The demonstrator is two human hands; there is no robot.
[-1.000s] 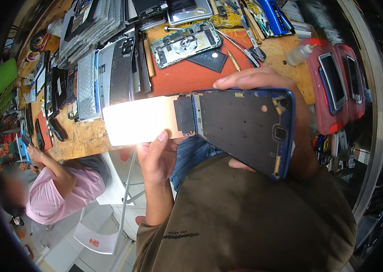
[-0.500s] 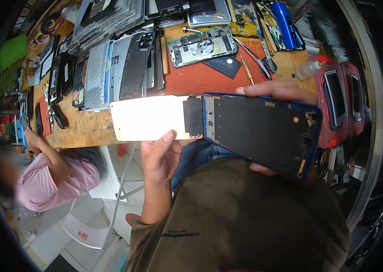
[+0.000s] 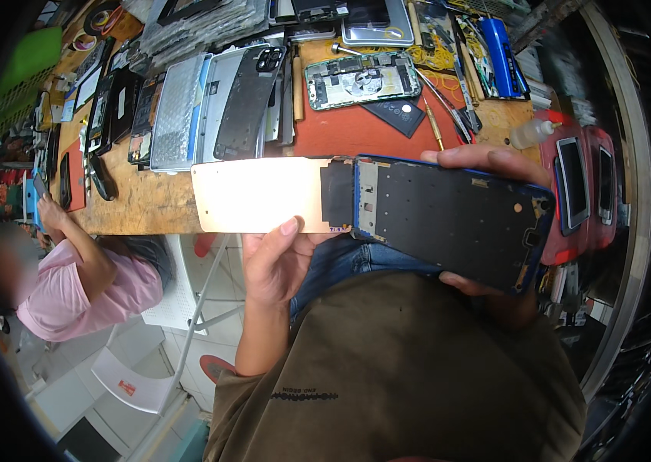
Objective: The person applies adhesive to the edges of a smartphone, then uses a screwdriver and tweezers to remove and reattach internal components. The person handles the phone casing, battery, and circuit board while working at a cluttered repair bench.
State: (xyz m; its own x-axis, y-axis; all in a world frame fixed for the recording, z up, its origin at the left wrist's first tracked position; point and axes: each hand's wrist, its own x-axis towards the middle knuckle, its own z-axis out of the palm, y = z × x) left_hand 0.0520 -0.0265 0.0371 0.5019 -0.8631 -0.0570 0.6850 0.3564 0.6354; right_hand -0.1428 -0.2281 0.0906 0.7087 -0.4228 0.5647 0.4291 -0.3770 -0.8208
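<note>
Between my hands, a phone lies opened out like a book. My left hand [image 3: 271,266] grips its screen panel [image 3: 256,192], the thumb pressed on the near edge. The panel's bare back shines pale and bright, with a black strip [image 3: 338,191] at its right end. My right hand [image 3: 487,160] clasps the blue-rimmed phone frame [image 3: 448,219] by its far and near edges; most of that palm is hidden under it. The frame's dark inner face is up. Panel and frame meet at a narrow seam; whether a cable joins them I cannot tell.
Beyond my hands, an opened phone [image 3: 364,79] and a black battery [image 3: 396,115] rest on a red mat [image 3: 325,138]. A gold screwdriver [image 3: 433,123] lies beside them. Phone parts [image 3: 244,108] pile up at left. A dropper bottle [image 3: 532,132] stands right; a person in pink [image 3: 94,289] sits left.
My view has shifted, so the bench things appear farther right. Both hands keep their grip on the opened phone, and the frame in my right hand has tilted slightly.
</note>
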